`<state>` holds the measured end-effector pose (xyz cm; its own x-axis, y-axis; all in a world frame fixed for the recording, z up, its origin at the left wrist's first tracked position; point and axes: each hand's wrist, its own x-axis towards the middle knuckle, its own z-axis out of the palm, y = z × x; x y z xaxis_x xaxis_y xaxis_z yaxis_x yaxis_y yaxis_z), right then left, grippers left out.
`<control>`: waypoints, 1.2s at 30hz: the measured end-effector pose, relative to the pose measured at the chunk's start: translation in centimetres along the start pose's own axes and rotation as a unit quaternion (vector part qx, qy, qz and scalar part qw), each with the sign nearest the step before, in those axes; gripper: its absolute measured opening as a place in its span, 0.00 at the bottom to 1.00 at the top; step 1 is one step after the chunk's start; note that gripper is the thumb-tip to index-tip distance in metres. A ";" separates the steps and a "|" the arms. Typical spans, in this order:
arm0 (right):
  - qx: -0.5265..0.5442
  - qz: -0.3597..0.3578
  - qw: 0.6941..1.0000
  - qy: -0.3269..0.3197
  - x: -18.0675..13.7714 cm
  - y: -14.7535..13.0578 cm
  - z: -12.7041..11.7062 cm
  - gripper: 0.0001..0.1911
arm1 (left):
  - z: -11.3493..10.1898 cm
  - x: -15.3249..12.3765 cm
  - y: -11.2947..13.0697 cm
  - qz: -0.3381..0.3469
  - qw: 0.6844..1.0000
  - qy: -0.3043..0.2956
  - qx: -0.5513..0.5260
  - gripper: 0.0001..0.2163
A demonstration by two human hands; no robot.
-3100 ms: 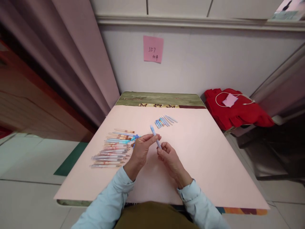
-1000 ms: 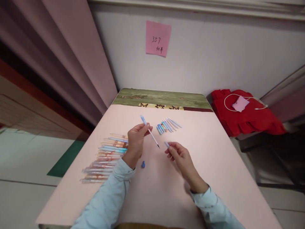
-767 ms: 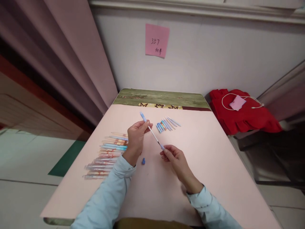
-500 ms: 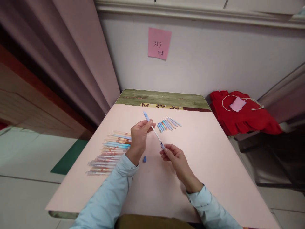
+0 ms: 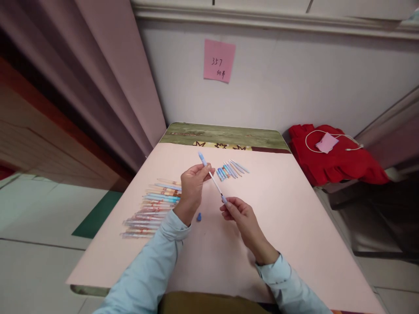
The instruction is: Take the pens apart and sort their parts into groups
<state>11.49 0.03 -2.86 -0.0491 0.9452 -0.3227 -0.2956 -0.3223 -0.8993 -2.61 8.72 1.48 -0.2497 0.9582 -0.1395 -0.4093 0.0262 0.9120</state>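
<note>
My left hand (image 5: 194, 183) pinches a light blue pen barrel (image 5: 202, 158). A thin white refill (image 5: 215, 182) slants down from it to the right. At the refill's dark lower end, my right hand (image 5: 240, 213) grips a small light blue pen piece (image 5: 224, 199) between thumb and fingers; most of that piece is hidden by them. Below and between my hands lies a small dark blue pen part (image 5: 199, 217). A row of several pens (image 5: 157, 207) rests left of my left hand, which covers some of their ends.
Further back, several short blue pen parts (image 5: 221, 174) and slim pale pen pieces (image 5: 236, 168) lie in a row. All this is on a pink-covered table (image 5: 294, 244). To the right, red cloth (image 5: 301, 152) holds a white cable and a pink note pad (image 5: 326, 143).
The light blue piece in my right hand now sits slightly higher up, at the tip of the refill. My left hand has barely shifted, and its grip is the same.
</note>
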 end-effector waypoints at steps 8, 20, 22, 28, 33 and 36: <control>0.136 0.038 0.990 -0.028 0.5 0.3 0.7 0.21 | 0.9 -2.1 -0.4 -0.062 0.994 -0.082 -0.021 0.12; 0.189 0.064 0.979 -0.025 1.3 0.0 0.0 0.21 | 0.6 -1.9 0.4 -0.076 0.989 -0.123 -0.034 0.13; 0.169 0.050 0.984 -0.010 1.8 0.0 -0.4 0.21 | 0.3 -1.6 0.0 -0.073 0.990 -0.114 -0.023 0.13; 0.117 0.076 0.989 -0.044 2.1 1.3 -1.4 0.20 | -0.7 -1.2 -1.8 -0.087 0.993 -0.070 0.027 0.15; 0.131 0.038 0.990 -0.024 3.2 0.6 -3.5 0.19 | -2.0 -0.8 -3.2 -0.103 0.992 -0.048 0.053 0.17; 0.051 -0.054 0.996 0.055 6.6 -1.7 -6.2 0.18 | -2.4 -0.8 -3.8 -0.111 0.991 -0.042 0.058 0.17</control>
<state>17.55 6.47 -5.32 0.0911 0.9612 -0.2604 -0.3889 -0.2064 -0.8978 -2.99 7.19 -2.78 -0.0881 0.9454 -0.3139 -0.3417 0.2673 0.9010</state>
